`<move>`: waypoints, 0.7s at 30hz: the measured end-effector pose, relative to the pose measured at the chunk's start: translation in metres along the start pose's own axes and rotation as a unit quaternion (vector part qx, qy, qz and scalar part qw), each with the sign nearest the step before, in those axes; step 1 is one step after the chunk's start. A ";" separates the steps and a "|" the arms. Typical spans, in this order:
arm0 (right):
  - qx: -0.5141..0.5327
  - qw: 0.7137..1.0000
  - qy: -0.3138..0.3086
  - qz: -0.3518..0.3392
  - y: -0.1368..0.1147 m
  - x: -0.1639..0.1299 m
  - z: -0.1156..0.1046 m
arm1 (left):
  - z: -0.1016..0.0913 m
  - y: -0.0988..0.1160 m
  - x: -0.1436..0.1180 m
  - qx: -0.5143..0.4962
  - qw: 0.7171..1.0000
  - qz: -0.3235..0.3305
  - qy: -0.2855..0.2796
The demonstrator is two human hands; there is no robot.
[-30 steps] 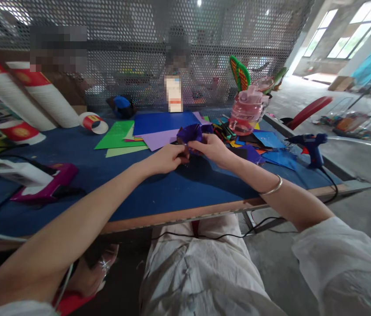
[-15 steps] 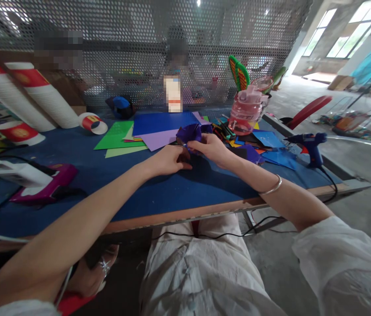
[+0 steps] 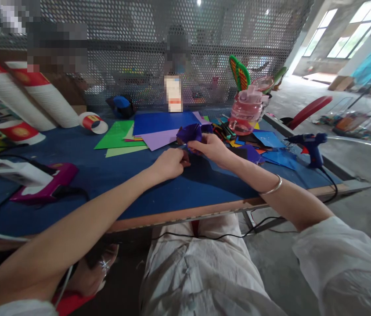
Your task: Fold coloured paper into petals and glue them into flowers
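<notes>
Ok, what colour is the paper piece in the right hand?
Deep purple; the paper piece in the right hand shows best in the head view.

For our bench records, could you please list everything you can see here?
folded paper: 1, purple, in right hand
sheets: several, blue, green, lilac, table centre
scraps: several, mostly blue, table's right
bottle: 1, pink, behind scraps
ornament: 1, green-orange, behind bottle
glue gun: 1, blue, table's right edge
cups: 2 stacks, 2 apart, white-red, far left
block: 1, white, left, on purple base
dark object: 1, blue-black, behind sheets
table: 1, blue, under sheets
mesh: 1, grey, behind table
chair: 1, red, right
windows: several, pale, upper right
bangle: 1, silver, right arm
left hand: 1, bare, by folded paper; contact unclear
right hand: 1, bare, holding folded paper
</notes>
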State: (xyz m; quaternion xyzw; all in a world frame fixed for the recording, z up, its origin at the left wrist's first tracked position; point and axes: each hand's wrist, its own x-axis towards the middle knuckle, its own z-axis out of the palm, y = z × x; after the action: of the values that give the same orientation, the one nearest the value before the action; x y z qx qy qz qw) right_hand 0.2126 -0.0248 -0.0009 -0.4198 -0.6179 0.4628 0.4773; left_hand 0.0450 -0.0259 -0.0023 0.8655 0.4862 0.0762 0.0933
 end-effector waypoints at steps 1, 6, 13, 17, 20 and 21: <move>0.000 1.000 -0.001 0.000 0.000 0.000 0.000 | -0.001 0.000 0.000 0.003 1.000 0.006 -0.002; 0.003 1.000 -0.004 0.000 0.000 0.001 -0.001 | -0.020 -0.015 0.002 -0.094 0.996 -0.011 0.007; 0.001 1.000 -0.001 0.010 -0.005 -0.001 -0.001 | -0.044 -0.057 -0.012 -0.201 0.978 0.002 -0.058; -0.006 1.000 0.007 0.018 -0.006 -0.003 -0.001 | -0.041 -0.066 -0.026 -0.155 0.986 0.005 -0.059; -0.006 1.000 0.008 0.019 -0.005 -0.003 -0.001 | -0.036 -0.065 -0.033 -0.144 0.988 0.013 -0.051; -0.005 1.000 0.008 0.020 -0.004 -0.003 -0.001 | -0.034 -0.064 -0.034 -0.138 0.989 0.014 -0.049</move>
State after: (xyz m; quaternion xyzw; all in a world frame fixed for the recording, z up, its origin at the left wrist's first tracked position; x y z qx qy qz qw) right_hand 0.2136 -0.0281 0.0028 -0.4379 -0.6080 0.4655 0.4711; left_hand -0.0328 -0.0192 0.0143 0.8539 0.4532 0.1016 0.2347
